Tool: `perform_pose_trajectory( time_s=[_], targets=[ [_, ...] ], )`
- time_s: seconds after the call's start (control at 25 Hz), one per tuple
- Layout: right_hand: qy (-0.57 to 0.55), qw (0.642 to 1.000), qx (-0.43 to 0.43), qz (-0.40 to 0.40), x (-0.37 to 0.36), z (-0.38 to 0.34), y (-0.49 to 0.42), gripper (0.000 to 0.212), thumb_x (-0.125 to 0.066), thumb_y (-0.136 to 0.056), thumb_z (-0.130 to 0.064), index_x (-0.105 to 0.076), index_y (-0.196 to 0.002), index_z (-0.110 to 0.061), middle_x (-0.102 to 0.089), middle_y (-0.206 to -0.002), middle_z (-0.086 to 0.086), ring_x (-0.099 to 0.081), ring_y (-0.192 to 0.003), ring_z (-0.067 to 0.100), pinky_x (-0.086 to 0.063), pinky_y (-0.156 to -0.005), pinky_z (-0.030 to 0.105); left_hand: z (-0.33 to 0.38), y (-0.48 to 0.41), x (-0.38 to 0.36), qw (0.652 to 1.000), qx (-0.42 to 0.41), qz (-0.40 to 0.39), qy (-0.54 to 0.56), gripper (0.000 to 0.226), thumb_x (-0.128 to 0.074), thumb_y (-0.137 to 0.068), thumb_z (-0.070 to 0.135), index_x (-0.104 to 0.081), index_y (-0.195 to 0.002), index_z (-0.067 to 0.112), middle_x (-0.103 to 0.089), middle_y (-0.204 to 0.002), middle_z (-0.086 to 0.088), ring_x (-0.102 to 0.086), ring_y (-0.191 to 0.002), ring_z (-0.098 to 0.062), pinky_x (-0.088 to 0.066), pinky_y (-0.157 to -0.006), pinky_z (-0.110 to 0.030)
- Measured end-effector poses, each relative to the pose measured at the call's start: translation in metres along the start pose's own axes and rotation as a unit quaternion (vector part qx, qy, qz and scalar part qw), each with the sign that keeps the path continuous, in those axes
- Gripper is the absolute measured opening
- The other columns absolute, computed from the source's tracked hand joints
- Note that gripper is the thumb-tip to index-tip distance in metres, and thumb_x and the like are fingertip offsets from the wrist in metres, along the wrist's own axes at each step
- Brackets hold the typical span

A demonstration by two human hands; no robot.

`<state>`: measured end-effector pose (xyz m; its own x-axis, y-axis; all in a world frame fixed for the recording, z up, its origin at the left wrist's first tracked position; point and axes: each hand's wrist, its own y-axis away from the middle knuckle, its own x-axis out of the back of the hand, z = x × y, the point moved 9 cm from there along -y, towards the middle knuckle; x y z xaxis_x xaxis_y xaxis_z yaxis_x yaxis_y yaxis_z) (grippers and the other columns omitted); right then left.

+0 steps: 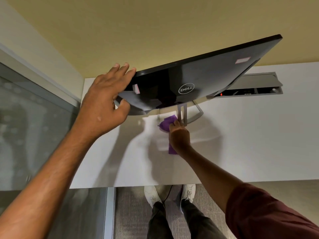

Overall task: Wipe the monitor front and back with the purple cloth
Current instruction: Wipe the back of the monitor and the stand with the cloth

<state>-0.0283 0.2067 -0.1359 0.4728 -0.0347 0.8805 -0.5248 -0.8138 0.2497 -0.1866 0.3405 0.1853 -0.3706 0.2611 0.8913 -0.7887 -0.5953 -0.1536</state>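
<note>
Where right hand [179,137] grips, purple cloth [167,124] is half-hidden.

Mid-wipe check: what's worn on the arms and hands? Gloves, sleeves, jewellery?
No gloves: the left hand and right hand are bare, with no ring or watch showing. The left forearm is uncovered as far as the frame shows. The right arm wears a dark red sleeve ending near the elbow.

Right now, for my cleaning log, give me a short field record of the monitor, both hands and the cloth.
monitor: Dell monitor, back toward the camera
left hand: grips the monitor's left end
right hand: holds the purple cloth low beside the stand
surface: white desk
</note>
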Motion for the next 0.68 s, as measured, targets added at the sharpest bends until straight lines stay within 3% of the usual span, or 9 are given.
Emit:
perform_pose_trajectory(
  time_s=[0.16,0.28,0.44,0.56,0.68],
  targets=[
    [-0.011,0.999,0.04,-0.021,-0.021,-0.032,-0.012,0.029,-0.053,-0.105,-0.008,-0.064,-0.132,-0.007,-0.058,-0.138,0.018,-0.056,-0.126,0.039,-0.049,-0.102,0.05,0.002,0.004,0.001,1.0,-0.005,-0.009,-0.002,0.083,-0.05,-0.083,0.012,-0.037,-0.164,0.025,-0.03,-0.173,0.002,-0.02,-0.162,-0.013,-0.019,-0.132,-0.041],
    [-0.055,0.998,0.041,-0.008,-0.031,-0.052,-0.025,0.024,-0.057,-0.108,-0.021,-0.064,-0.13,-0.012,-0.06,-0.135,0.011,-0.058,-0.121,0.029,-0.053,-0.104,0.041,0.001,0.005,0.003,1.0,0.0,-0.014,-0.002,0.085,-0.047,-0.081,0.011,-0.035,-0.165,0.024,-0.028,-0.173,0.002,-0.019,-0.163,-0.013,-0.019,-0.132,-0.044],
    [-0.156,0.984,-0.035,0.079,-0.025,-0.053,-0.059,0.023,-0.053,-0.111,-0.032,-0.067,-0.117,-0.016,-0.062,-0.115,0.004,-0.061,-0.102,0.017,-0.056,-0.086,0.028,-0.002,0.002,0.004,1.0,-0.003,-0.022,-0.003,0.086,-0.048,-0.081,0.011,-0.034,-0.165,0.023,-0.027,-0.174,0.002,-0.018,-0.163,-0.014,-0.017,-0.133,-0.04],
    [-0.304,0.938,-0.149,0.075,-0.03,-0.034,-0.08,0.033,-0.046,-0.111,-0.047,-0.063,-0.125,-0.022,-0.067,-0.112,-0.001,-0.069,-0.099,0.018,-0.052,-0.074,0.022,-0.002,0.002,0.0,0.999,-0.013,-0.029,-0.025,0.085,-0.05,-0.083,0.013,-0.032,-0.166,0.022,-0.026,-0.174,0.001,-0.019,-0.163,-0.016,-0.019,-0.132,-0.042],
    [-0.351,0.919,-0.167,0.069,-0.037,-0.033,-0.085,0.039,-0.04,-0.111,-0.054,-0.06,-0.126,-0.024,-0.069,-0.108,-0.003,-0.07,-0.096,0.019,-0.055,-0.076,0.026,-0.003,0.0,-0.002,0.999,-0.018,-0.028,-0.037,0.084,-0.049,-0.084,0.016,-0.031,-0.166,0.022,-0.026,-0.174,0.001,-0.018,-0.163,-0.018,-0.022,-0.131,-0.048]
  ],
)
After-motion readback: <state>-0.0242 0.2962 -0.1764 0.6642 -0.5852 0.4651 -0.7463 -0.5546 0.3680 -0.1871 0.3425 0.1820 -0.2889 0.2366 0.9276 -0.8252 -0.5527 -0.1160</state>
